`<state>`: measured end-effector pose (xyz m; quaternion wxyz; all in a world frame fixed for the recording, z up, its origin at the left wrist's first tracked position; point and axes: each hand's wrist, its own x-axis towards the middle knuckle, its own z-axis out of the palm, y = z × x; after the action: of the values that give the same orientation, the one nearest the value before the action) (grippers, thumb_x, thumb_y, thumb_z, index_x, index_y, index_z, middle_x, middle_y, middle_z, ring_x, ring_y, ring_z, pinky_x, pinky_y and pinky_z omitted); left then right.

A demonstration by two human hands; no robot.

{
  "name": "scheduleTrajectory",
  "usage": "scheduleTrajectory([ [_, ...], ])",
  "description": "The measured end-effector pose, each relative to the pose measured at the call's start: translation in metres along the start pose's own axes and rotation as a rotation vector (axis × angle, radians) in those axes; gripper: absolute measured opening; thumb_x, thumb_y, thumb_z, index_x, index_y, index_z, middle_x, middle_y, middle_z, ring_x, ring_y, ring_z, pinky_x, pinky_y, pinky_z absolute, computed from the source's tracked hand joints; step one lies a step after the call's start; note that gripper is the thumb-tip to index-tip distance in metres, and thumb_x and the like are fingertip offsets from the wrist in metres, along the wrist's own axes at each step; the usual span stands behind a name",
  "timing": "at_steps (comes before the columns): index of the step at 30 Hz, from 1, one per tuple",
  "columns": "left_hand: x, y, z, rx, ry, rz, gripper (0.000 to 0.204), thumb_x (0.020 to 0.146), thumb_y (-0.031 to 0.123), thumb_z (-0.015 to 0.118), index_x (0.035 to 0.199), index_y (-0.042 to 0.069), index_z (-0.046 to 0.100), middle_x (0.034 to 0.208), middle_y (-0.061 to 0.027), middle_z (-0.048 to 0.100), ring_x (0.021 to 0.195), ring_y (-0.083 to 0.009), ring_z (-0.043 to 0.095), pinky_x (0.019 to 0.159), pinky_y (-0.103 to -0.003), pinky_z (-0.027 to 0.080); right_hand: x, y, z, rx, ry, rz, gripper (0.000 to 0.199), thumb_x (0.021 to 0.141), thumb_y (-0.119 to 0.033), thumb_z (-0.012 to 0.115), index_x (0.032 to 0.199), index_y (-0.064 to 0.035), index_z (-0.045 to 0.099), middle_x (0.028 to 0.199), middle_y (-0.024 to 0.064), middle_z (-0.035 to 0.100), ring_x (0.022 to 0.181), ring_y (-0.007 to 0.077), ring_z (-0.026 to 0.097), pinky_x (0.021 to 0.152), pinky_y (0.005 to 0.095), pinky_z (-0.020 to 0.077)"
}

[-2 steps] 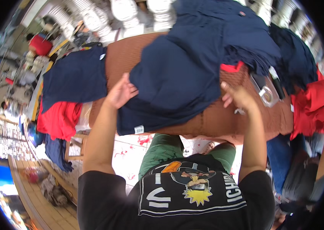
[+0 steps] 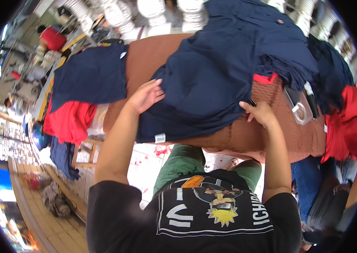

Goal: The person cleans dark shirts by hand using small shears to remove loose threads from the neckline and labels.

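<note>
While the person stands at the near edge of the brown tabletop (image 2: 153, 55), both bare hands rest on a large navy garment (image 2: 203, 84) spread across it. The left hand (image 2: 144, 96) lies flat on the garment's left edge, its fingers (image 2: 156, 87) stretched out and slightly spread, pressing the cloth rather than gripping it. The right hand (image 2: 260, 113) sits at the garment's near right edge, fingers curled loosely toward the fabric; whether they actually pinch the cloth cannot be told from this view. The garment covers the middle of the tabletop, and its near hem hangs a little over the near edge, where a small white label (image 2: 160, 138) shows. A heap of more navy cloth (image 2: 271, 38) rises at the far right, touching the spread garment, with a strip of red fabric (image 2: 265, 79) peeping out below it. On the right of the tabletop lies a clear plastic tape dispenser (image 2: 298, 109), just beside a dark pen-like tool (image 2: 312, 101). Left of the tabletop, a folded navy piece (image 2: 90, 78) lies over red cloth (image 2: 68, 120) on a lower stand. More red cloth (image 2: 345, 122) hangs at the far right. The person wears a black printed shirt (image 2: 195, 215) and green trousers (image 2: 178, 162).
</note>
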<state>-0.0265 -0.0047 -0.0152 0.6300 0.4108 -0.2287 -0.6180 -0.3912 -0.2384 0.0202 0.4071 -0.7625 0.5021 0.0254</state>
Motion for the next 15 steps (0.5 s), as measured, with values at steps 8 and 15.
scheduleTrajectory([
  [8, -0.011, 0.096, 0.047, 0.211, 0.281, 0.620, 0.035, 0.094, 0.026, 0.066, 0.121, 0.004, 0.060, 0.118, -0.0048, 0.066, 0.110, -0.0159, 0.060, 0.101, -0.035, 0.043, 0.006, -0.037, -0.001, 0.816, 0.338, -0.218, 0.021, 0.081, -0.027, 0.078, 0.078, -0.0144, 0.061, 0.052, -0.0050, 0.042, 0.036, 0.0067, 0.035, 0.034, 0.0253, 0.0242],
  [15, -0.060, 0.221, 0.091, 0.340, 0.375, 0.990, 0.038, 0.091, 0.025, 0.070, 0.118, 0.001, 0.058, 0.113, -0.0067, 0.066, 0.100, -0.0182, 0.065, 0.087, -0.032, 0.051, -0.039, -0.088, -0.122, 0.926, 0.727, -0.730, 0.041, 0.091, -0.024, 0.073, 0.123, -0.0015, 0.060, 0.058, -0.0084, 0.044, 0.042, 0.0023, 0.027, 0.042, 0.0219, 0.0194],
])
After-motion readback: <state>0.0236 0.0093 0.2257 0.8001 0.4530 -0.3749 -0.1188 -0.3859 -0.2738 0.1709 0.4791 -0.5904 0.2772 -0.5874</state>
